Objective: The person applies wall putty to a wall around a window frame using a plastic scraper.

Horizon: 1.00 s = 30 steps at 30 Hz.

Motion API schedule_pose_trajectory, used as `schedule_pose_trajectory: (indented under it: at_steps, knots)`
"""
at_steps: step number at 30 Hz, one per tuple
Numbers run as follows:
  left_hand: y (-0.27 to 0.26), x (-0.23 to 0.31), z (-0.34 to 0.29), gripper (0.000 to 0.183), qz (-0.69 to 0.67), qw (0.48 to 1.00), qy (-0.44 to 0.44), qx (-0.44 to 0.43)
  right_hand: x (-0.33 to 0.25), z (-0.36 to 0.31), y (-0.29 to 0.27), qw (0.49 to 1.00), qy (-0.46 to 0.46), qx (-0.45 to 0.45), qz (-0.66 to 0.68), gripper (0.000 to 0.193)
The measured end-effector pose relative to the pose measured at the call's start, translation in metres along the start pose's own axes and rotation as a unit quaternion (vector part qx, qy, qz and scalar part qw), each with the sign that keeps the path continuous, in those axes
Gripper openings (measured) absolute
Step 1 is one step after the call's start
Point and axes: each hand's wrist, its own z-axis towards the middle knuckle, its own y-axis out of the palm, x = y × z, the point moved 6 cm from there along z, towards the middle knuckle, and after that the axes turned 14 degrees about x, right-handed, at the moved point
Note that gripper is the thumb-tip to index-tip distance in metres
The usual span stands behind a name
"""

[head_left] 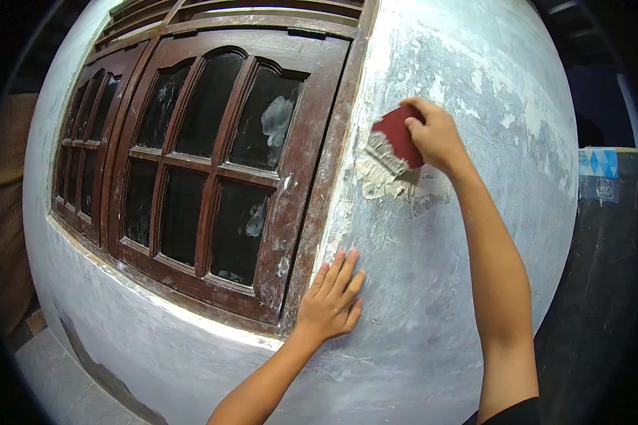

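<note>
This looks like a house in mid-renovation. A brown wooden casement window [200,163] with arched, smudged panes suggests a dwelling; wooden slats [262,10] run above it. Around the window spreads a patchy grey-white plastered wall [418,283], with off-white filler [377,178] to its right and tiled floor [57,375] lower left.

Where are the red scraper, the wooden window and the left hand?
Red scraper [403,136]: head view, on its flat red face.
Wooden window [191,162]: head view, on the crossbar between panes.
Left hand [329,303]: head view, on its back.
</note>
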Motion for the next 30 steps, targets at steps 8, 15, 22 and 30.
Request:
schedule_pose_trajectory:
  at_steps: [8,15,22,30]
  knots:
    - [0.000,-0.002,0.000,0.056,-0.005,1.000,-0.002,-0.001,-0.008,-0.012,0.007,0.999,-0.010,0.016,0.030,0.032]
    - [0.000,0.001,0.001,0.055,-0.009,1.000,0.002,0.000,0.011,0.008,-0.011,0.991,0.086,0.065,0.084,0.033]
    - [0.001,0.001,0.000,0.054,-0.010,1.000,0.000,0.002,0.019,0.017,-0.007,0.994,0.072,0.076,0.006,0.033]
    - [0.000,-0.001,-0.002,0.053,-0.003,1.000,-0.001,-0.001,0.019,0.020,0.001,0.999,0.031,0.028,-0.023,0.037]
